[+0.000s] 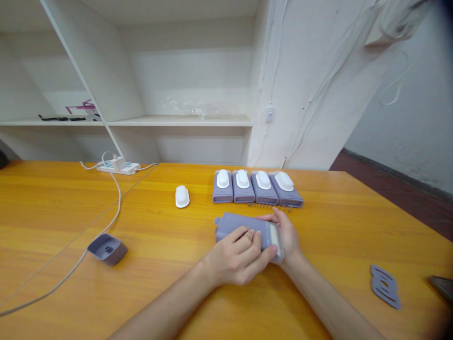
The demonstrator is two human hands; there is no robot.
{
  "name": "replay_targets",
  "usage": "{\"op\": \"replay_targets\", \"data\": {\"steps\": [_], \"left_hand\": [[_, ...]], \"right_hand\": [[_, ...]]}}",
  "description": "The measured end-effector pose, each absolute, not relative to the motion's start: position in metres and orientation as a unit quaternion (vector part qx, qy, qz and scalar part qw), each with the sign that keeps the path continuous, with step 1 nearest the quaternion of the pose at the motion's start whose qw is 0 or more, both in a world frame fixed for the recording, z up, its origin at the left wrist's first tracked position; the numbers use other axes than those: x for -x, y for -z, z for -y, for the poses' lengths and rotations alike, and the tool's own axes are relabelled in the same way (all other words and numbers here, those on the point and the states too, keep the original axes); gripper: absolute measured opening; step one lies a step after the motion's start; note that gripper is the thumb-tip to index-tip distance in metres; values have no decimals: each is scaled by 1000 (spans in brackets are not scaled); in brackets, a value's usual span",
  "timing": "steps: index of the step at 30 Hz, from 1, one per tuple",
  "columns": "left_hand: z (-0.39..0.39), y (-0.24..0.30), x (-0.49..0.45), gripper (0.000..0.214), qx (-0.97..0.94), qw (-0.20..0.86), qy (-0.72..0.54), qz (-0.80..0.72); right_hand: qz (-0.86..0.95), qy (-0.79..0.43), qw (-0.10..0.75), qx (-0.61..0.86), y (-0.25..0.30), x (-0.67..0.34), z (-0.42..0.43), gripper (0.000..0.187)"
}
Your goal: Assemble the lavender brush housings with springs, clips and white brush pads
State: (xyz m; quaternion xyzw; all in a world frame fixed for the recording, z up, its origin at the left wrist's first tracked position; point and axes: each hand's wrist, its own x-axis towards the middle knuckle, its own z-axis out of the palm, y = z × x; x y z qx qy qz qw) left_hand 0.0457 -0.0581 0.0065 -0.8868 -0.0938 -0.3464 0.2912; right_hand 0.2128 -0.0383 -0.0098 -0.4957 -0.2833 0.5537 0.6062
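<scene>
A purple ribbed case [236, 225] lies on its side on the orange table [159, 264], in front of me. My left hand [238, 257] rests on its near side with the fingers curled over its white end [275, 238]. My right hand [287, 233] grips that same end from the right, fingers wrapped round it. Behind the case stands a row of several purple cases [257, 190], each with a white ribbed cap on top. A loose white cap [182, 196] lies to the left of the row.
A purple cup-shaped part [107, 249] lies at the left beside a white cable [113, 200] that runs to a power strip [118, 166]. Flat purple pieces [385, 285] lie at the right, near a dark object [442, 286] at the edge. White shelves stand behind.
</scene>
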Motion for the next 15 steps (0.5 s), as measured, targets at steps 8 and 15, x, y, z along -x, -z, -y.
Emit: {"op": "replay_targets", "data": {"steps": [8,15], "left_hand": [[42,-2,-34,33,888,295,321,149],[36,-7,-26,55,881,199,333,271]], "right_hand": [[340,-578,619,409,8,-198,53,21],[311,-632,623,339,6,-202,57,32]]}}
